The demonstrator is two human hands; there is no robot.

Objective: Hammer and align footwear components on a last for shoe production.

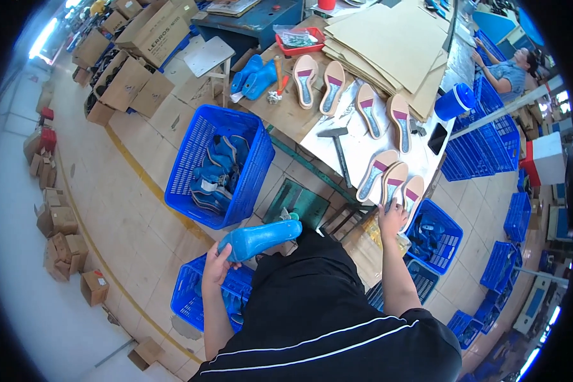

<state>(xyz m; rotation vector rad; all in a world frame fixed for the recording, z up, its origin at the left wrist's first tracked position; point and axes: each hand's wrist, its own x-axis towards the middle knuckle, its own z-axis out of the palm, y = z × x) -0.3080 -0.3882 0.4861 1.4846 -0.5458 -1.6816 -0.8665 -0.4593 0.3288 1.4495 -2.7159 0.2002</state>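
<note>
Workshop floor of pale tiles, blue crates around a cluttered surface [286, 114]. We note the left hand [218, 262] closed around the heel end of a blue plastic shoe last [261, 237], held level above a blue crate [194, 293]. It looks rigid, smooth, moderately heavy — best gripped at the heel. The right hand [391, 216] rests, fingers spread, on a tan insole [393, 184] at the surface's edge — thin, light, likely flexible
</note>
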